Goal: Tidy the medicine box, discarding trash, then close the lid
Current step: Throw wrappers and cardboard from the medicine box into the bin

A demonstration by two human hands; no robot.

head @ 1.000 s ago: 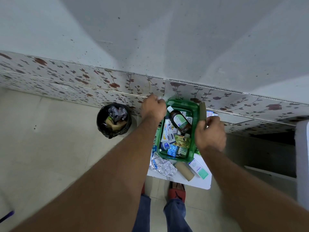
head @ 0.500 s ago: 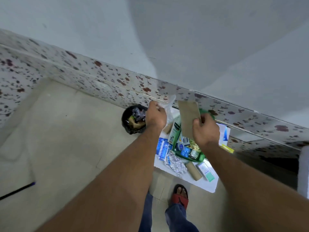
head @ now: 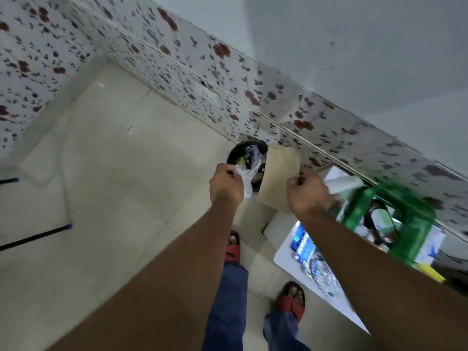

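My left hand (head: pixel 226 183) is closed on a crumpled clear plastic wrapper (head: pixel 247 174), just in front of the black trash bin (head: pixel 236 153). My right hand (head: pixel 307 191) pinches a flat brown cardboard piece (head: pixel 279 177) by its right edge, and the card hangs over the bin's right side, hiding part of it. The green medicine box (head: pixel 410 224) stands open on the white table (head: pixel 283 257) to the right, with a dark bottle (head: pixel 381 221) lying in it. Blue packets (head: pixel 302 243) and foil blister strips (head: pixel 321 274) lie on the table in front of the box.
The bin stands on the tiled floor against a flower-patterned wall and holds trash. My feet in red sandals (head: pixel 291 300) are beside the table. A black stick (head: pixel 35 238) lies on the floor at the left. A yellow item (head: pixel 431 272) sits at the table's right.
Both hands have swung left, away from the medicine box, carrying the wrapper and the cardboard to the bin. The view has turned left with them.
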